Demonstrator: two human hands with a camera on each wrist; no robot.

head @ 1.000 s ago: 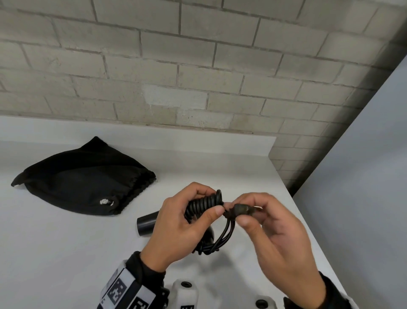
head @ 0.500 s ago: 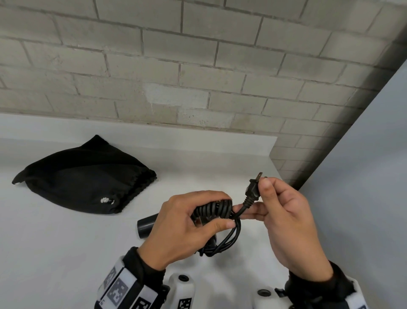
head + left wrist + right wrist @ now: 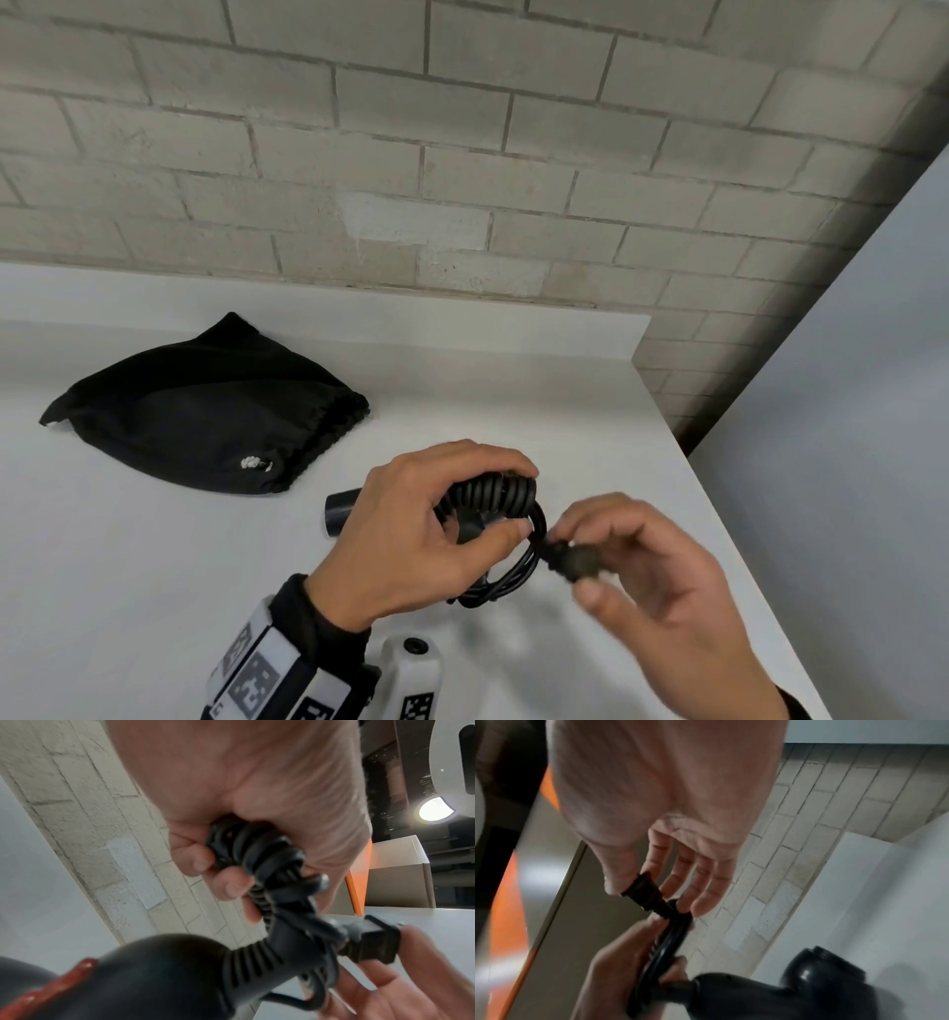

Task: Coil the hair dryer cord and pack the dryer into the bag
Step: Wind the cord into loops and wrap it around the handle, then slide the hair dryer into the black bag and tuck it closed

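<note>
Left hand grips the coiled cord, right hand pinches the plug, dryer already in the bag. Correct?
No. The dryer is outside the bag, at the hands; head view shows it. Left hand grips the coiled cord; right hand pinches the plug.

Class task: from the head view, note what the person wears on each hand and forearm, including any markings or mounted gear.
Both hands are bare: no gloves or rings show. The left hand emerges from a black sleeve cuff, banded by a white wrist strap printed with black square tag markers. A white camera housing sits beside it. The right hand shows only a sliver of black sleeve.
</note>
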